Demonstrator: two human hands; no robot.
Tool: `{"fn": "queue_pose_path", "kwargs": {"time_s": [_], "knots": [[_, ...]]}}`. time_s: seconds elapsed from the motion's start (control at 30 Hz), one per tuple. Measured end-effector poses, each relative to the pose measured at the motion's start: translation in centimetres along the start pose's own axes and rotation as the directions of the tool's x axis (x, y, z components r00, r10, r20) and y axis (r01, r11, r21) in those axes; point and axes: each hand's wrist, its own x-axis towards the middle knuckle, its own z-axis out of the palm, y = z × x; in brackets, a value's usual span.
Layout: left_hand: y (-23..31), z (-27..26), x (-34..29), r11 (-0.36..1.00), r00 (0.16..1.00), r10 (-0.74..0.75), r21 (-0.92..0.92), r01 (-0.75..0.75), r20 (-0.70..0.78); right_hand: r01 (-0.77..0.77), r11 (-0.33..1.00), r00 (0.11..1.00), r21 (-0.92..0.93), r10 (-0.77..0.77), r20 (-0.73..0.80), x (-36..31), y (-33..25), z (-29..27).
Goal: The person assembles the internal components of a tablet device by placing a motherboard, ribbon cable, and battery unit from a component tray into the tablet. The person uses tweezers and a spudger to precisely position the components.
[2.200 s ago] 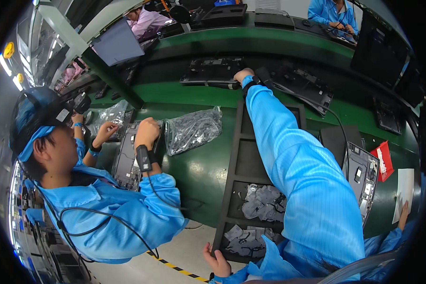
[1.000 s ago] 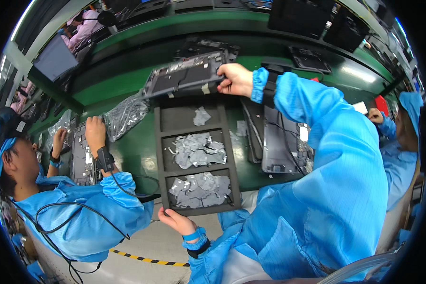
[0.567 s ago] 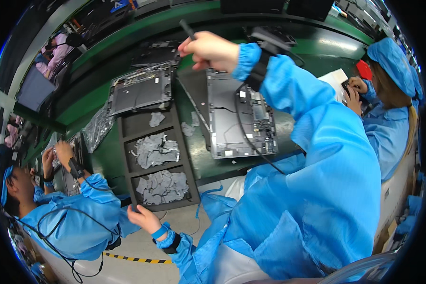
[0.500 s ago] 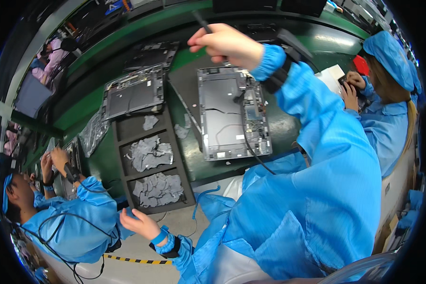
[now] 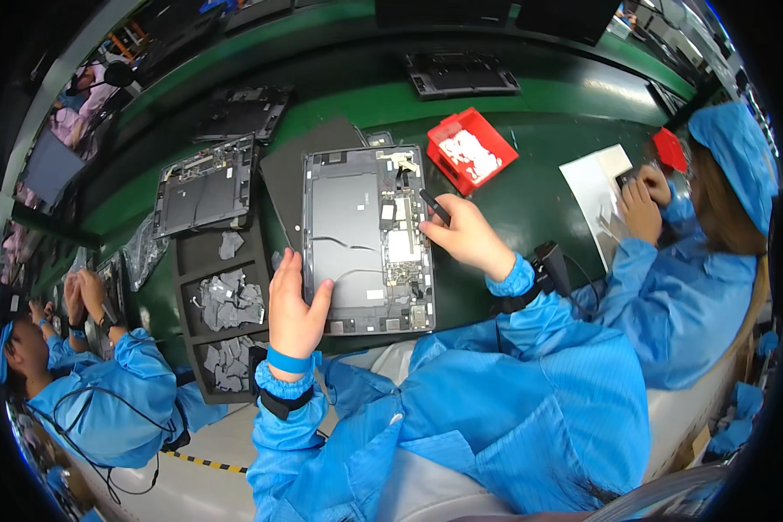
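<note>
An opened laptop chassis [image 5: 344, 204] lies before me, with a grey panel on its left and a circuit board [image 5: 402, 271] along its right. My left hand [image 5: 296, 304] rests at the chassis's lower left edge, fingers stretched and thumb apart, gripping nothing. Over the right edge, my right hand [image 5: 471, 239] has its fingers closed round a slim black pen-shaped tool [image 5: 435, 207]. The tool points up and left, close to the board; whether its tip touches anything I cannot tell. Two short black cables [image 5: 344, 242] cross the grey panel.
A dark foam tray [image 5: 185, 300] with crumpled grey pieces [image 5: 230, 300] is at left, below another opened chassis [image 5: 204, 187]. Behind stand a red bin [image 5: 444, 157] of white bits and a dark chassis [image 5: 461, 76]. Co-workers in blue [image 5: 104, 400] [image 5: 696, 304] sit either side.
My right hand has come down from above the chassis's far end to its right side, still with the black tool. My left hand has moved from beside the foam tray onto the chassis edge.
</note>
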Motion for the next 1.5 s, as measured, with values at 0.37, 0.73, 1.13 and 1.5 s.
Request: {"fn": "queue_pose_path", "kwargs": {"time_s": [0.37, 0.73, 1.13, 1.5], "knots": [[-0.8, 2.2, 2.2, 0.957, 0.961, -0.254, -0.168, 0.235, -0.107, 0.138, 0.987, 0.973, -0.082, -0.15, -0.174, 6.2, 1.0, 3.0], [2.6, 0.8, 3.8, 0.933, 0.961, 0.188, 0.341, -0.11, -0.205, 0.203, 0.967, 0.95, 0.156, -0.157, -0.269, 3.2, 2.0, 2.4], [8.5, 5.3, 7.0, 0.897, 0.877, 0.417, 0.046, -0.439, 0.241, 0.306, 0.923, 0.934, 0.233, -0.243, -0.264, -0.8, 1.4, -0.8], [8.1, 4.3, 5.9, 0.981, 0.947, 0.094, -0.189, -0.037, 0.307, 0.441, 0.891, 0.889, -0.111, -0.45, -0.079, -1.0, 1.2, 1.7]]}}
